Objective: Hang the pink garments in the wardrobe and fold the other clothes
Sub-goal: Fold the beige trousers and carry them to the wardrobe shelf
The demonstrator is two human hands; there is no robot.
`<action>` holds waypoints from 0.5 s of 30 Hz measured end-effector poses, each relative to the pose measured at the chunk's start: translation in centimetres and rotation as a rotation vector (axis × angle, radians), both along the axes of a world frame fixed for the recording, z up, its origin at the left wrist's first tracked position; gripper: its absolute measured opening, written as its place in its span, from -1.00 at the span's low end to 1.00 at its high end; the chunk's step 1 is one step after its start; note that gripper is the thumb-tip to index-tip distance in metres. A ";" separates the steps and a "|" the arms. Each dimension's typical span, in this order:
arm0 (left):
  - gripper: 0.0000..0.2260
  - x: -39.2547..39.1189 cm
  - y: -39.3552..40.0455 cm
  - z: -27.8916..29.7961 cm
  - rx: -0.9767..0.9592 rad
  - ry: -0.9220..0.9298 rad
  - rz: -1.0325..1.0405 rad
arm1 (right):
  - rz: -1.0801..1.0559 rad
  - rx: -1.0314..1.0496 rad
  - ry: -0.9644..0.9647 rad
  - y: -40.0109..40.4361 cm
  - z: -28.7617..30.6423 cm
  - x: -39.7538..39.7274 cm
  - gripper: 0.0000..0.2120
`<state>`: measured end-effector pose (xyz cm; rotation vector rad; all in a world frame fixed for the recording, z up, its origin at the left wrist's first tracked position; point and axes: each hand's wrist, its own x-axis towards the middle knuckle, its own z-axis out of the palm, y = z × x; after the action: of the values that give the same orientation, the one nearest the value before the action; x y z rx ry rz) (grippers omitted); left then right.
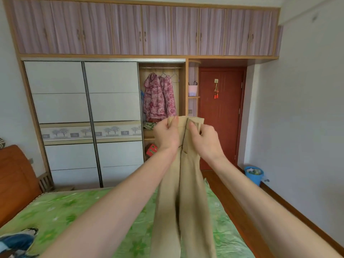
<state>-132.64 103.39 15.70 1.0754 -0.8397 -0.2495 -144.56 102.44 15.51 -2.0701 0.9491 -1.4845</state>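
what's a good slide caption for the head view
Both hands hold beige trousers by the waistband above the green bed; pink garments hang in the wardrobe.

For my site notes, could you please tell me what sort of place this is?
Most likely a home bedroom: a bed with a green floral cover, a sliding-door wardrobe with pink garments hanging inside, and a red door.

Bare forearms (115, 211), sleeveless to frame edge

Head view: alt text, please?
Both hands, left and right, hold beige trousers up by the waistband over a green bed. Behind, pink garments hang in the open wardrobe.
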 end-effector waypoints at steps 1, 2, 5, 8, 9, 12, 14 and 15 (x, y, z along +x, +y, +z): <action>-0.56 -0.1 -0.2 -0.2 -0.017 0.023 -0.001 | 0.045 0.000 -0.029 0.3 -0.4 0.2 -0.52; -0.57 -0.2 0.0 -0.2 -0.023 0.054 -0.001 | 0.112 0.022 -0.060 0.7 -0.8 0.5 -0.52; -0.65 -0.8 1.0 -0.4 -0.033 0.198 -0.074 | 0.305 0.130 -0.167 1.2 -1.9 1.4 -0.52; -0.72 -1.0 2.5 -0.5 -0.019 0.244 -0.187 | 0.379 0.089 -0.169 0.6 -2.9 1.3 -0.61; -0.72 -0.8 3.0 -0.6 -0.016 0.221 -0.234 | 0.388 0.071 -0.153 0.4 -3.2 1.2 -0.55; -0.89 -0.5 3.9 -1.7 0.001 0.086 -0.336 | 0.366 0.040 -0.063 -0.1 -3.6 0.9 -0.46; -0.89 0.1 3.9 -2.6 0.020 0.061 -0.296 | 0.372 0.049 -0.010 -0.4 -3.4 0.7 -0.49; -0.86 0.5 3.9 -2.9 0.024 0.079 -0.278 | 0.395 0.054 0.025 -0.4 -3.1 0.5 -0.49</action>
<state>-132.15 107.29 12.83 0.9632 -0.9158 -0.5330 -144.06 102.03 12.40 -2.0908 0.5378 -1.2146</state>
